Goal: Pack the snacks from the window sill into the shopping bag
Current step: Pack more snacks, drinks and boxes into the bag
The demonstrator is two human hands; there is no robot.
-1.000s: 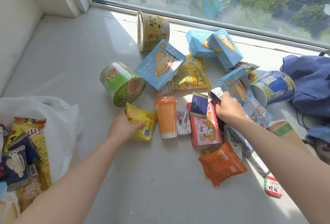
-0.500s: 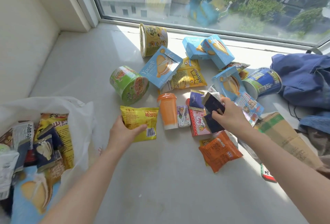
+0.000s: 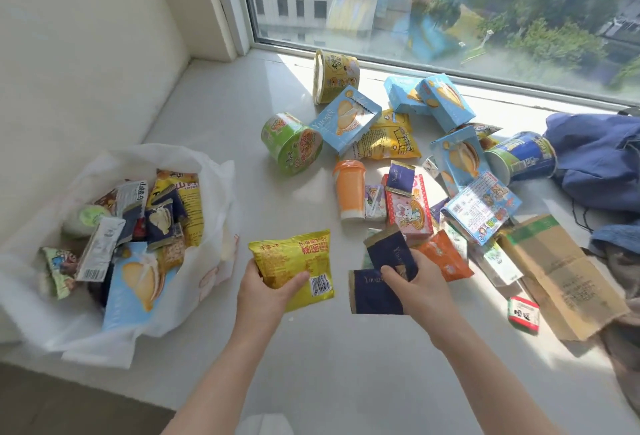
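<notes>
Centrally, the left hand (image 3: 263, 292) gripped a yellow snack packet (image 3: 294, 261) at its lower left corner, thumb across the front, the other fingers hidden behind it. The right hand (image 3: 426, 289) pinched two navy sachets (image 3: 388, 251), thumb on top. Both loads were above the window sill (image 3: 329, 365), right of the open white shopping bag (image 3: 207, 199) and apart from it.

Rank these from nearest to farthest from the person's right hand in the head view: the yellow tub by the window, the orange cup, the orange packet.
1. Orange packet, just right of the right hand.
2. Orange cup, ahead and to the left.
3. Yellow tub, farthest back, lying on its side.
</notes>
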